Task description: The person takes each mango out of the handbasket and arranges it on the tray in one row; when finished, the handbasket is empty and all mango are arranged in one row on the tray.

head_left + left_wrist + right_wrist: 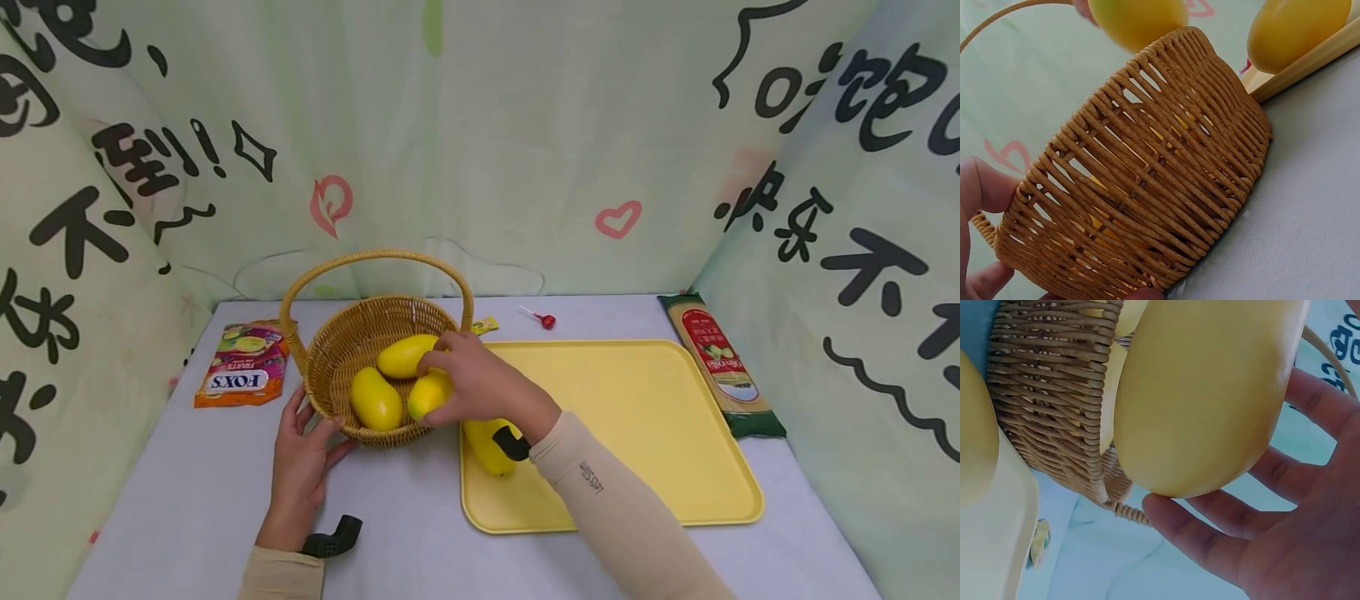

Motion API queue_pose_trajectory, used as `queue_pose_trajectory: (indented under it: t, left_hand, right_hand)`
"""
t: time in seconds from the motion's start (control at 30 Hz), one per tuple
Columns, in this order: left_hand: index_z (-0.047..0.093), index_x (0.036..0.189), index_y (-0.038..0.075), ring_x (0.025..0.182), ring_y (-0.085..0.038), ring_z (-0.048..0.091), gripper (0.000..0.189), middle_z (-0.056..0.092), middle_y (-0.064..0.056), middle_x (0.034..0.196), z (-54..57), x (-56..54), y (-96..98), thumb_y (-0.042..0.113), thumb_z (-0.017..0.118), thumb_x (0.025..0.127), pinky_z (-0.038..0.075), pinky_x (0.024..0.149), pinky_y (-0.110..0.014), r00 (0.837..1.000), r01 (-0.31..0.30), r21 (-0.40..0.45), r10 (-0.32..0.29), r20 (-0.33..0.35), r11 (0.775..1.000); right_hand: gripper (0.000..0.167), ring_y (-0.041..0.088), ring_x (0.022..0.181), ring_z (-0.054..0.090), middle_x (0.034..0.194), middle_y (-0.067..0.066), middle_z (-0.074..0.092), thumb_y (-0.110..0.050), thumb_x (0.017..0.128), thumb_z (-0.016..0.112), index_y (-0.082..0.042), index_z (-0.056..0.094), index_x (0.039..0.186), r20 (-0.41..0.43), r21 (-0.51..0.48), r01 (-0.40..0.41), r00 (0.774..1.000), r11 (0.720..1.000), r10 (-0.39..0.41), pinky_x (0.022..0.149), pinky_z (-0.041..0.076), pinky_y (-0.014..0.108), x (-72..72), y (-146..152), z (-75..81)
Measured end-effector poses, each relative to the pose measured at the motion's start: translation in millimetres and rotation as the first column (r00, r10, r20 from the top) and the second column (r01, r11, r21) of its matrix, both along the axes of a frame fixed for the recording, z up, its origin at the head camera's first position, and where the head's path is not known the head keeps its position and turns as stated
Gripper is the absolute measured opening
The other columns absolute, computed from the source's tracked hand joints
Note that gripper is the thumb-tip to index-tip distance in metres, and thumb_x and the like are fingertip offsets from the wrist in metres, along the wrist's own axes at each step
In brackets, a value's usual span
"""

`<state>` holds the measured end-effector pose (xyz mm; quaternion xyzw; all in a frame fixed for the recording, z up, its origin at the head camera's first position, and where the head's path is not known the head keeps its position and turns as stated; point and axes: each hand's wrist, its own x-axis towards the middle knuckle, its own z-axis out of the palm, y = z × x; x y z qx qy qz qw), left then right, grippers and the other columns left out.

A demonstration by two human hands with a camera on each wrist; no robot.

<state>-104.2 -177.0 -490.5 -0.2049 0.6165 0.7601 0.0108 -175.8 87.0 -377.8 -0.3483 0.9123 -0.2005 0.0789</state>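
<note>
A wicker basket (335, 354) with a tall arched handle stands on the table, two yellow mangoes (377, 402) inside it. My left hand (295, 471) holds the basket's near left side; in the left wrist view its fingers lie at the woven wall (1141, 162). With curled fingers, my right hand (486, 382) grips another mango (431, 393) over the basket's right rim. That mango (1200, 400) fills much of the right wrist view, the fingertips along its side. One more mango (486, 450) lies on the yellow tray (622, 433), partly hidden under my right wrist.
An orange and purple Foxx candy bag (243, 364) lies left of the basket. Behind the tray are a red lollipop (547, 321) and a small yellow packet (485, 325). A green and tan food package (716, 358) lies along the tray's right edge. Printed curtains surround the table.
</note>
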Motion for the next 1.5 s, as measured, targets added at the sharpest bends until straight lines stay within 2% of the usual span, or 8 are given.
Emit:
queue_pose_trajectory:
  t: [0.2,0.37,0.5,0.73,0.9,1.2,1.5]
  left_hand:
    - [0.015,0.17,0.036,0.142,-0.032,0.051,0.085,0.026,-0.007,0.173,0.6,-1.3,1.2,0.007,0.059,0.103,0.062,0.095,-0.046,1.0,-0.014,-0.016,0.014,0.009,1.0]
    - [0.015,0.17,0.036,0.142,-0.032,0.051,0.086,0.025,-0.008,0.174,0.6,-1.3,1.5,0.008,0.06,0.103,0.061,0.095,-0.047,1.0,-0.015,-0.021,0.015,0.012,1.0]
    - [0.014,0.17,0.035,0.143,-0.033,0.05,0.086,0.024,-0.008,0.174,0.0,-0.6,1.5,0.007,0.06,0.103,0.06,0.097,-0.049,1.0,-0.013,-0.02,0.013,0.012,1.0]
    - [0.014,0.17,0.039,0.146,-0.033,0.048,0.087,0.023,-0.006,0.175,-1.2,-1.1,0.1,0.009,0.061,0.103,0.058,0.1,-0.051,0.999,-0.016,-0.02,0.016,0.028,1.0]
    - [0.014,0.17,0.038,0.146,-0.034,0.048,0.087,0.022,-0.006,0.175,-1.7,-1.2,0.5,0.008,0.06,0.102,0.057,0.102,-0.054,1.0,-0.019,-0.015,0.019,0.024,1.0]
    - [0.015,0.17,0.035,0.145,-0.034,0.049,0.088,0.023,-0.008,0.175,0.5,-3.2,2.7,0.007,0.061,0.101,0.058,0.101,-0.054,1.0,-0.019,-0.015,0.019,0.023,1.0]
    - [0.015,0.17,0.035,0.144,-0.033,0.049,0.089,0.024,-0.008,0.174,0.1,-3.4,1.3,0.007,0.062,0.101,0.059,0.099,-0.053,0.999,-0.025,-0.021,0.026,0.029,0.999]
  right_hand:
    - [0.05,0.027,0.111,0.049,0.124,0.009,0.061,-0.043,0.077,0.089,-0.019,0.074,0.119,-0.037,-0.069,0.032,0.999,0.997,-0.034,0.089,0.047,0.036,15.3,16,4.1]
    - [0.052,0.029,0.116,0.05,0.127,0.008,0.061,-0.042,0.076,0.088,-0.02,0.075,0.121,-0.049,-0.101,0.07,0.996,0.992,-0.075,0.092,0.051,0.037,26.2,30,-0.4]
    - [0.051,0.03,0.121,0.05,0.129,0.008,0.059,-0.041,0.075,0.088,-0.022,0.075,0.121,-0.024,-0.12,0.119,0.992,0.986,-0.123,0.096,0.053,0.041,34.9,43,-4.2]
    - [0.046,0.028,0.124,0.05,0.131,0.004,0.058,-0.041,0.075,0.089,-0.026,0.074,0.116,0.046,-0.209,0.265,0.964,0.942,-0.261,0.098,0.053,0.045,50.4,70,-8.1]
    - [0.047,0.027,0.123,0.05,0.133,0.002,0.058,-0.041,0.075,0.09,-0.026,0.074,0.116,0.064,-0.222,0.324,0.946,0.92,-0.318,0.097,0.053,0.045,62.2,85,-12.1]
    - [0.044,0.025,0.119,0.055,0.128,0.002,0.06,-0.039,0.075,0.091,-0.026,0.074,0.114,0.047,-0.278,0.383,0.922,0.881,-0.385,0.098,0.054,0.049,79.8,106,-27.7]
    - [0.044,0.023,0.116,0.059,0.124,0.0,0.063,-0.038,0.076,0.093,-0.025,0.074,0.114,0.032,-0.308,0.388,0.917,0.869,-0.398,0.1,0.055,0.052,86.4,115,-44.1]
